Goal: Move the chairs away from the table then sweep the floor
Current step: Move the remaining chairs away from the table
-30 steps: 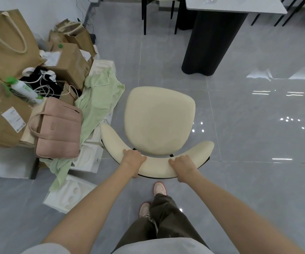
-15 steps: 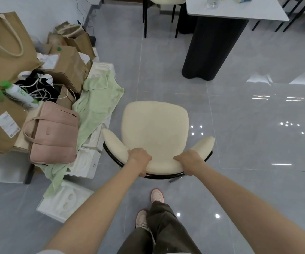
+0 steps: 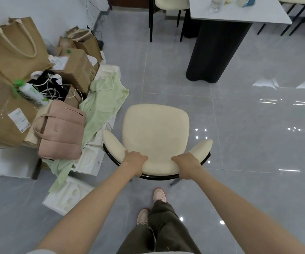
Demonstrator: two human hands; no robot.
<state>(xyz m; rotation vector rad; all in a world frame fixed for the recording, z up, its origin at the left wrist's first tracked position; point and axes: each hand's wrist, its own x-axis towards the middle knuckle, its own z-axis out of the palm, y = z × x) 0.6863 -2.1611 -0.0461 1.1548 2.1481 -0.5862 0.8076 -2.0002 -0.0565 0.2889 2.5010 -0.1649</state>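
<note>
The cream chair [image 3: 155,132] stands on the grey floor [image 3: 258,143] in the middle, near the person. The left hand [image 3: 136,160] and the right hand [image 3: 185,162] both hold the curved back of the chair. The fingers of each hand are curled over the soft top edge and grip it tight, the same as a second ago. The left hand is on the left part of the back and the right hand is on the right part, with a bare bit of the back between them. The chair is now farther from the table [image 3: 239,15] than it was a second ago. There is more bare floor between the seat and the table's black leg [image 3: 215,52]. In the last half second that gap hardly changes. More of the white table top shows now, with a clear bottle [image 3: 215,4] on it. Another cream chair [image 3: 170,2] is at the far side of the room, just left of the table. On the left is a pile of brown bags [image 3: 14,46], a pink bag [image 3: 61,132] and a green cloth [image 3: 104,103]. The chair's left arm is just beside the cloth. The person's pink shoes [image 3: 160,195] stand on the floor just behind the chair.
</note>
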